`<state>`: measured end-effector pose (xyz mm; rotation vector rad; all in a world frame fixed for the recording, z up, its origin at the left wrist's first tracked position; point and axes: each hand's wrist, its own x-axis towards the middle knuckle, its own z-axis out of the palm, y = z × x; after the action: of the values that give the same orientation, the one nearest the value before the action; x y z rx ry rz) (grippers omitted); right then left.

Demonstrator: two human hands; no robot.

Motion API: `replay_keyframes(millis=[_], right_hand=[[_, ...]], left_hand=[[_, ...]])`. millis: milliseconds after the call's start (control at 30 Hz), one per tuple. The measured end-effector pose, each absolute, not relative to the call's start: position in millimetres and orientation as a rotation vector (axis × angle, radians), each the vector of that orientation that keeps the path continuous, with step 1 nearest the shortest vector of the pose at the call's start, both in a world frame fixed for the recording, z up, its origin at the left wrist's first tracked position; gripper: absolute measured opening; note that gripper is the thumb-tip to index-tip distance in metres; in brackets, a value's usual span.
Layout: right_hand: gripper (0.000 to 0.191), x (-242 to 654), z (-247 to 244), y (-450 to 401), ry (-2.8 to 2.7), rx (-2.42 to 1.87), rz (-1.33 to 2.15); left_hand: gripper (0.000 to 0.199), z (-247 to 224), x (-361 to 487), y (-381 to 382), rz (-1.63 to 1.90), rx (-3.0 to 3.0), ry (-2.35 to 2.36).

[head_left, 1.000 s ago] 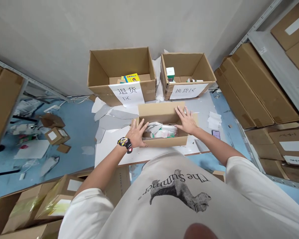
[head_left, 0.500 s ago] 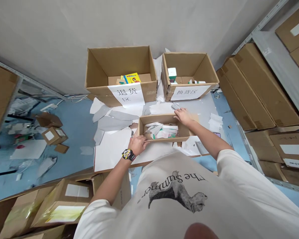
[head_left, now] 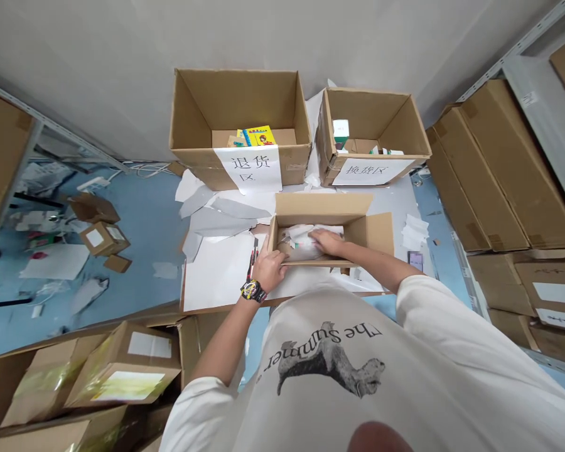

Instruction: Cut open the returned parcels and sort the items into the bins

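A small open cardboard box (head_left: 306, 263) sits on the table in front of me, its far flap and right flap folded outward. My left hand (head_left: 269, 267) is closed on the box's near left corner. Inside lies crumpled white wrapping (head_left: 306, 248) with bits of green and pink showing through. My right hand (head_left: 328, 242) reaches into the box, its bent fingers pressed on the wrapping; the fingertips are partly hidden. Just left of the box, a red and black cutter (head_left: 253, 257) lies by my left hand.
Behind stand a large carton (head_left: 245, 113) holding a yellow book and a smaller carton (head_left: 381, 125) with white-green packs. Torn paper (head_left: 221, 220) covers the table's left; a phone (head_left: 415, 260) lies at right. Cartons are stacked on the right shelf (head_left: 503, 163) and lower left (head_left: 127, 361).
My right hand has moved from the box's far right edge down into it, onto the wrapping. The far and right flaps now stand folded out. The left hand stays at the near left corner.
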<state>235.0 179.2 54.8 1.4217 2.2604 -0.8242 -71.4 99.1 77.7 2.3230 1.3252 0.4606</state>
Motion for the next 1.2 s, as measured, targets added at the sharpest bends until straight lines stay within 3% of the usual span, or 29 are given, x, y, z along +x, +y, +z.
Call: replay_keyframes(millis=[100, 167, 333, 500, 700, 867, 933, 1100, 1200], right_hand=[[0.086, 237, 50, 178, 2.136, 1.521, -0.786], [0.098, 237, 47, 178, 1.949, 1.544, -0.837], [0.078, 246, 43, 186, 1.829, 1.738, -1.092], [0.103, 252, 37, 186, 1.74, 1.684, -1.231], [0.106, 243, 38, 181, 1.529, 1.841, -1.45], [0.124, 260, 72, 184, 1.693, 1.871, -1.528], [0.122, 272, 94, 184, 1.75, 1.919, -1.608], [0.093, 290, 140, 177, 1.843, 2.098, -1.996], [0.088, 284, 150, 169, 1.899, 2.354, -2.162]], left_hand=[[0.032, 77, -70, 101, 0.464, 2.299, 1.328], [0.033, 76, -70, 102, 0.458, 2.285, 1.329], [0.035, 75, -71, 101, 0.446, 2.284, 1.283], [0.03, 78, -70, 101, 0.421, 2.303, 1.288], [0.025, 78, -73, 99, 0.473, 2.356, 1.278], [0.02, 75, -74, 100, 0.506, 2.365, 1.308], [0.014, 73, -74, 103, 0.53, 2.354, 1.347], [0.006, 71, -75, 122, 0.572, 2.366, 1.416], [0.008, 73, -73, 135, 0.591, 2.4, 1.431]])
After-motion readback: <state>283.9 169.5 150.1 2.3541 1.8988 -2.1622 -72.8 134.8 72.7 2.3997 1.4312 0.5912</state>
